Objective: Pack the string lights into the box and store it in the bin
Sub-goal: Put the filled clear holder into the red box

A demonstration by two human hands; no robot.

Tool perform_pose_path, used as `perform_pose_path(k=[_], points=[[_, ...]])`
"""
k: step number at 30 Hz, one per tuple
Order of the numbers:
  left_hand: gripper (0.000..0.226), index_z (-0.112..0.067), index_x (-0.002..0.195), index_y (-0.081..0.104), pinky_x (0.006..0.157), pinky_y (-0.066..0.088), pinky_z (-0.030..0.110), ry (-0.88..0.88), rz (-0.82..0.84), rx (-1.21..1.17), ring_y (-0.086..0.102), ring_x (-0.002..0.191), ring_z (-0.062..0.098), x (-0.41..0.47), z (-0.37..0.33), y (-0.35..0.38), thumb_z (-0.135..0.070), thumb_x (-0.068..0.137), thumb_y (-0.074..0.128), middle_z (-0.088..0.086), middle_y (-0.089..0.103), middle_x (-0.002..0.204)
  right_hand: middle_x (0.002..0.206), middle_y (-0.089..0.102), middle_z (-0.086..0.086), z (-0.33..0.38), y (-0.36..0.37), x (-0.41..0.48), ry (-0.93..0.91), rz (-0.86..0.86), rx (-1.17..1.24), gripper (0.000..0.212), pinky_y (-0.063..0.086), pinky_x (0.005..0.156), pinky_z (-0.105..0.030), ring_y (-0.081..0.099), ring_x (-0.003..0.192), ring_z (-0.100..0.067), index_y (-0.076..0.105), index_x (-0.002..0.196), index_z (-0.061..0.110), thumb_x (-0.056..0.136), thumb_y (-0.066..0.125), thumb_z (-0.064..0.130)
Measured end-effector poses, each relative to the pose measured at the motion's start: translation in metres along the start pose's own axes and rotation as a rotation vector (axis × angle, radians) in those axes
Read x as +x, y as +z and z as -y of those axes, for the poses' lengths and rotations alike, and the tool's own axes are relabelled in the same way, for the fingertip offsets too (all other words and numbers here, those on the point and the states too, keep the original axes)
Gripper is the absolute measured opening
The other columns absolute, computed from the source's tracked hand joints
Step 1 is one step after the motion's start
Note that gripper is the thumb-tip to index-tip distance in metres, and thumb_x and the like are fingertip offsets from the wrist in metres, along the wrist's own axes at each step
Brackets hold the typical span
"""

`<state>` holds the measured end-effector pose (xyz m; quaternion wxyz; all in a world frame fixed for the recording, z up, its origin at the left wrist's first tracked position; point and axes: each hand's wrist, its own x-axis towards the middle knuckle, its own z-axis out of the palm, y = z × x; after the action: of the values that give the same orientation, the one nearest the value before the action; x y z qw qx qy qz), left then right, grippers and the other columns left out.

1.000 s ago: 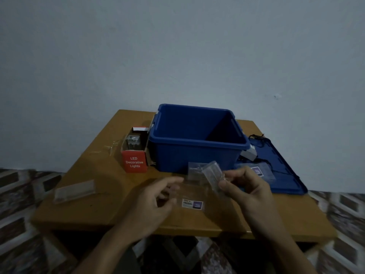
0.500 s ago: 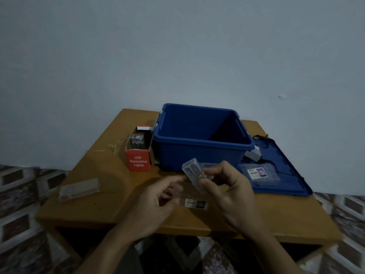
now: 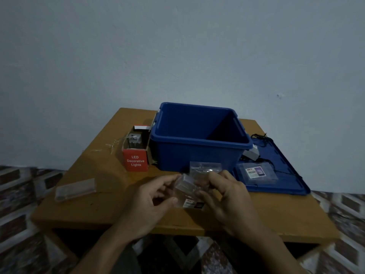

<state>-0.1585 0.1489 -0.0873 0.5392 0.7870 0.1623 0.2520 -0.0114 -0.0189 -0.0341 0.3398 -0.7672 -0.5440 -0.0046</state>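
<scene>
String lights packet (image 3: 187, 186), of clear plastic with blurred contents, is held just above the near half of the wooden table (image 3: 98, 210), in front of the blue bin (image 3: 197, 155). The left hand (image 3: 150, 200) pinches its left end between thumb and fingers. The right hand (image 3: 227, 196) has its fingers curled round the right side. A labelled clear bag (image 3: 192, 204) shows beneath the hands. The bin stands open. Just beside its left wall lies the red box (image 3: 135, 161), marked "LED Decorative Lights", open on top with a clear item inside. To the right lies the blue lid (image 3: 280, 155), bearing a labelled clear pack (image 3: 256, 173), a grey block (image 3: 250, 154) and a black cord (image 3: 260, 136). A clear plastic strip (image 3: 75, 187) lies well apart at the left.
</scene>
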Motion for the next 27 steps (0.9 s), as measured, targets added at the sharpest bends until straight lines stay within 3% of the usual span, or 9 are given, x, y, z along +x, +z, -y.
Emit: perform_pose_path(k=[5, 8, 14, 18, 22, 24, 27], points=[[0.057, -0.045, 0.129, 0.061, 0.094, 0.054, 0.038, 0.000, 0.009, -0.005, 0.062, 0.114, 0.013, -0.002, -0.002, 0.001, -0.006, 0.089, 0.071, -0.018, 0.066, 0.121, 0.093, 0.051, 0.022, 0.011, -0.008, 0.010, -0.077, 0.078, -0.104, 0.006, 0.046, 0.080, -0.027, 0.046, 0.096, -0.003, 0.062, 0.099, 0.029, 0.094, 0.065, 0.027], [0.060, -0.051, 0.125, 0.060, 0.095, 0.053, 0.034, 0.007, 0.016, -0.014, 0.061, 0.117, 0.008, -0.002, -0.004, 0.001, -0.005, 0.088, 0.071, -0.022, 0.065, 0.122, 0.109, 0.052, 0.015, 0.013, -0.007, 0.013, -0.124, 0.160, -0.200, 0.006, 0.046, 0.087, -0.029, 0.045, 0.101, -0.006, 0.062, 0.102, 0.030, 0.097, 0.061, 0.031], [0.052, -0.037, 0.127, 0.061, 0.095, 0.054, 0.031, -0.031, 0.016, 0.007, 0.063, 0.111, 0.006, -0.002, -0.007, 0.000, -0.005, 0.088, 0.072, -0.019, 0.067, 0.115, 0.126, 0.034, 0.016, 0.006, 0.000, 0.007, -0.102, 0.211, -0.261, 0.038, 0.045, 0.094, -0.025, 0.037, 0.111, -0.004, 0.067, 0.114, 0.034, 0.096, 0.039, 0.052], [0.053, -0.035, 0.129, 0.059, 0.093, 0.054, 0.029, -0.010, 0.012, 0.022, 0.062, 0.107, 0.008, -0.003, -0.007, 0.002, -0.005, 0.088, 0.072, -0.013, 0.067, 0.110, 0.134, 0.032, 0.016, 0.002, 0.004, -0.003, -0.107, 0.158, -0.258, 0.037, 0.044, 0.093, -0.029, 0.033, 0.116, -0.004, 0.064, 0.112, 0.041, 0.096, 0.034, 0.056], [0.051, -0.037, 0.133, 0.054, 0.091, 0.051, 0.024, 0.011, 0.018, -0.017, 0.060, 0.110, 0.011, -0.005, -0.007, 0.004, -0.025, 0.087, 0.071, -0.011, 0.065, 0.112, 0.126, 0.037, 0.023, -0.003, 0.011, -0.012, -0.010, 0.024, -0.030, 0.024, 0.044, 0.089, -0.018, 0.042, 0.115, 0.003, 0.060, 0.119, 0.046, 0.097, 0.056, 0.040], [0.050, -0.037, 0.132, 0.052, 0.091, 0.050, 0.024, 0.001, -0.008, -0.045, 0.060, 0.110, 0.012, -0.004, -0.006, 0.005, -0.033, 0.085, 0.068, -0.011, 0.066, 0.112, 0.113, 0.048, 0.027, -0.004, 0.015, -0.015, 0.124, -0.085, 0.156, 0.019, 0.048, 0.080, -0.017, 0.052, 0.107, 0.001, 0.059, 0.111, 0.043, 0.096, 0.060, 0.031], [0.043, -0.031, 0.124, 0.055, 0.086, 0.051, 0.024, -0.060, -0.083, -0.127, 0.063, 0.107, 0.010, 0.001, -0.005, 0.006, -0.042, 0.084, 0.065, -0.007, 0.069, 0.110, 0.095, 0.066, 0.018, -0.006, 0.019, -0.016, 0.408, -0.141, 0.460, 0.006, 0.049, 0.071, -0.020, 0.064, 0.088, 0.001, 0.061, 0.101, 0.033, 0.096, 0.062, 0.030]])
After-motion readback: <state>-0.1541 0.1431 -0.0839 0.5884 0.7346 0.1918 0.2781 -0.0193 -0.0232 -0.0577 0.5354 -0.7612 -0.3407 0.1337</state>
